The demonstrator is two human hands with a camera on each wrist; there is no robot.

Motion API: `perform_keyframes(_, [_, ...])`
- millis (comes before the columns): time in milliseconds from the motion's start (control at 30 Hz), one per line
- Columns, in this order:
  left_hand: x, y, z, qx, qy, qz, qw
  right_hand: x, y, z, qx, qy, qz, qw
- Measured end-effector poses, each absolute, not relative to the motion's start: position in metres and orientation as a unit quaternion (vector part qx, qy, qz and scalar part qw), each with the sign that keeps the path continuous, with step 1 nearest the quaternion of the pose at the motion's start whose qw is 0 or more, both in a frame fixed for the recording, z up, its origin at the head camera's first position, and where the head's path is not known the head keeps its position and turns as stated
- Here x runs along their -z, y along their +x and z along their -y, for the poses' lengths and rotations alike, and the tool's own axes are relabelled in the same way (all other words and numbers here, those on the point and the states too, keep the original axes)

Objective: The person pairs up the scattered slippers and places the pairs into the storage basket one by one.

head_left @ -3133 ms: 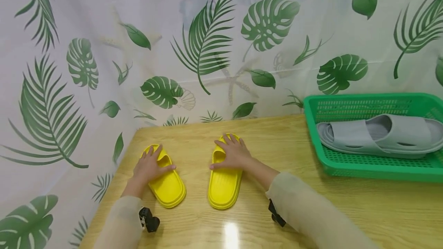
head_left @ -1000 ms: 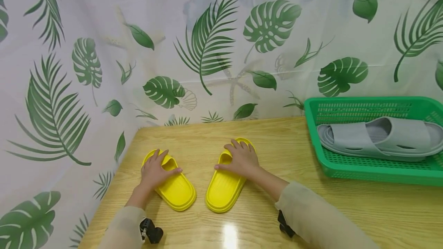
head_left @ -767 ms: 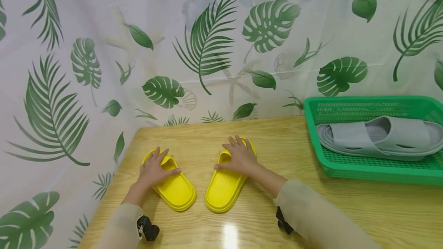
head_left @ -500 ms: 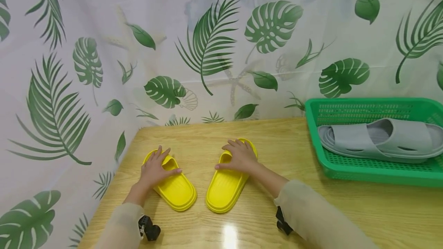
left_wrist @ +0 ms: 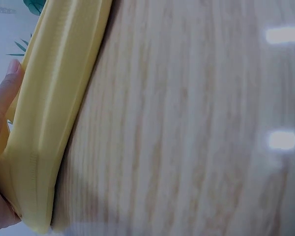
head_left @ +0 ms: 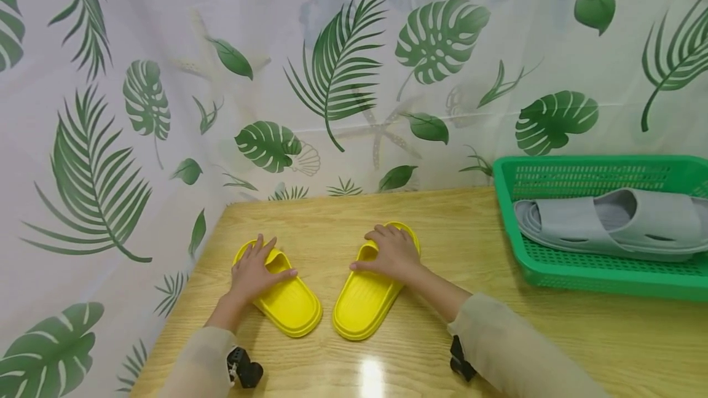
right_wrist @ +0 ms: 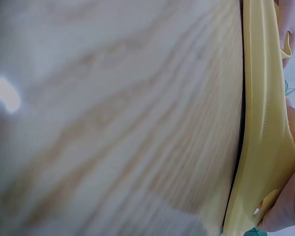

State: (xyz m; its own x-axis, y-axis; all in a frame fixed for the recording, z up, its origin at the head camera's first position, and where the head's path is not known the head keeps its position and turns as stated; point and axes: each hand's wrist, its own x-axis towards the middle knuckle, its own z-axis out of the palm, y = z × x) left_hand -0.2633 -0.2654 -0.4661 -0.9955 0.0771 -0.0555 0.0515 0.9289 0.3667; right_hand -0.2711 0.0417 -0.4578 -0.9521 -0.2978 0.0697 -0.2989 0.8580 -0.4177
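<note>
Two yellow slippers lie on the wooden table in the head view, heels toward me and close together, toes angled apart. My left hand [head_left: 251,272] grips the left yellow slipper [head_left: 293,309] across its strap, thumb at the strap's opening. Over the strap of the right yellow slipper [head_left: 359,309], my right hand [head_left: 394,257] holds on in the same manner, its thumb reaching to the inner side. The fingers cover much of both straps. Each wrist view shows a slipper's side wall low along the table, with part of the hand at its upper part.
A green plastic basket [head_left: 597,279] stands at the right of the table [head_left: 442,232], with grey slippers [head_left: 572,218] inside. A leaf-printed curtain [head_left: 354,97] hangs behind and along the left side. Black wrist cameras sit at both cuffs.
Over three seconds both slippers have turned under the hands: the heels have come closer together and the right toe has swung rightward. In the last second they have barely moved.
</note>
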Motion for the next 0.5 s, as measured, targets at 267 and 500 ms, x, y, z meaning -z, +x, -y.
perform_keyframes(267, [0.467, -0.260, 0.261, -0.179, 0.017, -0.983, 0.033, 0.460, -0.267, -0.048, -0.209, 0.128, 0.969, 0.011])
perform_keyframes(500, [0.459, -0.254, 0.253, -0.188, 0.002, -0.981, 0.040, 0.459, -0.266, -0.055, -0.223, 0.102, 0.969, 0.004])
